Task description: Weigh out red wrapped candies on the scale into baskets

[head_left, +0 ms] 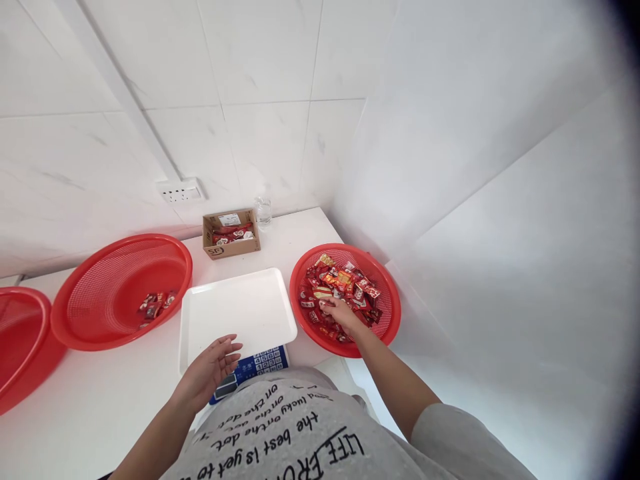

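Note:
In the head view my right hand [341, 315] reaches into a red perforated basket [393, 313] on the right. Its fingers are bent together on a small red packet [326, 304] in a heap of shiny red and gold wrapped packets [345, 280]. The fingertips are partly hidden. My left hand [215, 365] hovers over the near edge of a white tray [235, 303], its fingers apart and holding nothing. The bare tray rests on a digital scale whose blue keypad [270, 360] shows below it.
Left of the tray stands a second red basket [95, 293] with several packets [156, 307] inside. Another red basket [30, 347] is cut off at the left edge. Behind the tray are a cardboard box [233, 248] of red packets and a clear glass jar [263, 212], near the tiled wall.

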### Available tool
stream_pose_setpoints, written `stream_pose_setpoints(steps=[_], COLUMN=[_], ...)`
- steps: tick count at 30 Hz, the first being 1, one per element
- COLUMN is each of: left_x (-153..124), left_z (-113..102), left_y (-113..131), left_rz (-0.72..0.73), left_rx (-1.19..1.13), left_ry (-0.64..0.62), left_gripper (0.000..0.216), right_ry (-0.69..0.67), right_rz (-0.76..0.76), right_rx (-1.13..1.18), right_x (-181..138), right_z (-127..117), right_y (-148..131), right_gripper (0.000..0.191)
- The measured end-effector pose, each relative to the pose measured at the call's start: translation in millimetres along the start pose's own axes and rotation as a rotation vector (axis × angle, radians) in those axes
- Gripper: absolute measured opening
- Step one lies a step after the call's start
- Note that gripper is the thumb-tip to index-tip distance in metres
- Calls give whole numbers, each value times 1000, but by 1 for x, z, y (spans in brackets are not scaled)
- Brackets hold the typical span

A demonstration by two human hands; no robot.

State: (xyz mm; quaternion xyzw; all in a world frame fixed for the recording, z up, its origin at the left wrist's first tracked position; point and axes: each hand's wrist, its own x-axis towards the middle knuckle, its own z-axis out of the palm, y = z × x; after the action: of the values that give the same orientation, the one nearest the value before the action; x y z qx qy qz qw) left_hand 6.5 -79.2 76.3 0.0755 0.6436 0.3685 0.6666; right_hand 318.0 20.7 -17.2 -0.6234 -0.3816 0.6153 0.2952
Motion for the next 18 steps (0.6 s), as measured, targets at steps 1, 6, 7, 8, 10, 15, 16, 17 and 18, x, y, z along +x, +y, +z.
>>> stream_pose_setpoints(steps=[1, 6, 7, 8, 10, 15, 16, 17, 18], left_x=[0, -1, -1, -1, 0, 3, 4, 5, 5], left_z=[-1, -5, -6, -7, -9, -13, -14, -15, -16], left_y=[0, -1, -1, -2, -3, -4, -4, -4, -4], left_rz=[1, 8, 9, 9, 8, -2, -3, -3, -2], left_rx=[-4, -15, -16, -17, -15, -13, -14, -16, -19], left_ry=[1, 4, 3, 1, -8, -20, -23, -28, -33], left_gripper=[20, 20, 20, 20, 21, 21, 21, 22, 22], right_ry=[19, 152, 171, 183, 169, -303, -354, -347, -288], right_rz=[12, 21, 10, -7, -50, -136, -170, -212, -256], right_rx=[23, 101, 108, 119, 169, 184, 145, 93, 24], right_x=[1, 8, 7, 4, -6, -35, -36, -34, -31], right_z=[0, -2, -1, 1, 9, 39, 42, 43, 42], right_y=[0, -2, -5, -9, -20, -57, -62, -64, -64], right_gripper=[27, 16, 18, 20, 26, 51, 54, 55, 54])
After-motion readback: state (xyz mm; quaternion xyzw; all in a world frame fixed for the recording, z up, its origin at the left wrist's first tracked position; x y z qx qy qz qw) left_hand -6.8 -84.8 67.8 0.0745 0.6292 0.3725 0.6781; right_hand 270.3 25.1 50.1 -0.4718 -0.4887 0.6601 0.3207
